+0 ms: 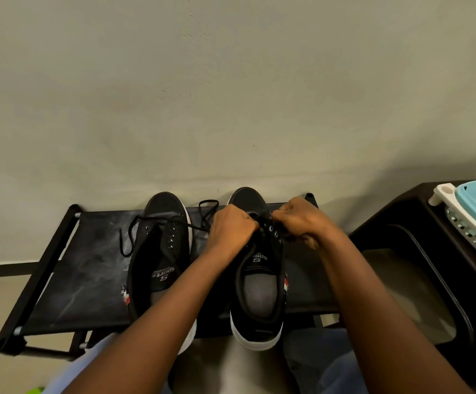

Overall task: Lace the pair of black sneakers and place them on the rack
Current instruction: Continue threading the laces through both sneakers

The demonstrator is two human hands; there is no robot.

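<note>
On the rack [89, 280], toes to the wall, both hands pinch the right sneaker [256, 280] lace, left hand [231, 226] and right hand [302, 220] flanking its eyelets; the left sneaker [160, 251] waits alongside.

hands [232, 227]: two, bare, no rings or watch seen | forearms: bare, sleeveless | legs: blue jeans [330, 362]

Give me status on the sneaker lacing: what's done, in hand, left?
Done: both sneakers already sit on the rack. In hand: the left hand and right hand pinch the lace at the right sneaker, near its front eyelets. Left: the rest of that sneaker's eyelets, and the left sneaker, whose lace hangs loose through only its front eyelets.
</note>
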